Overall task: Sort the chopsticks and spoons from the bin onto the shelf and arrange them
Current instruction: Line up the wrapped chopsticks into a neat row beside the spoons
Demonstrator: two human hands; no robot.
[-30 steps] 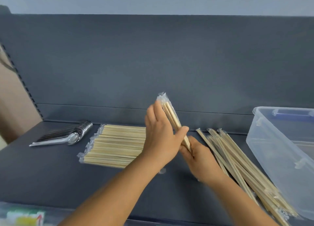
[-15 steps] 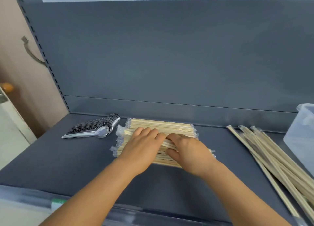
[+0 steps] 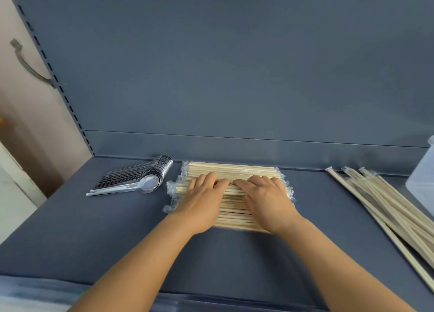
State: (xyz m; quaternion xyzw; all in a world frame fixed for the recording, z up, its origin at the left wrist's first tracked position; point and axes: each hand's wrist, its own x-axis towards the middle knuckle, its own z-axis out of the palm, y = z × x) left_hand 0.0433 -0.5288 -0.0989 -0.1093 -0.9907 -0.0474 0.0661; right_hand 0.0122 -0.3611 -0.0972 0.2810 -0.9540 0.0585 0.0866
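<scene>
The dark blue shelf [image 3: 94,236] carries stacked spoons [image 3: 141,180], aligned wrapped chopsticks [image 3: 234,171], loose chopsticks [image 3: 387,206] and a clear bin [image 3: 422,178].

held chopsticks [image 3: 231,171] now on stack

Soft, even, fairly bright light with faint shadows, wide-angle bending at the frame's left edge, and motion blur softening the lower right.

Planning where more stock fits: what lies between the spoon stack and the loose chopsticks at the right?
The head view shows the neat chopstick pile, both hands resting on it.
</scene>
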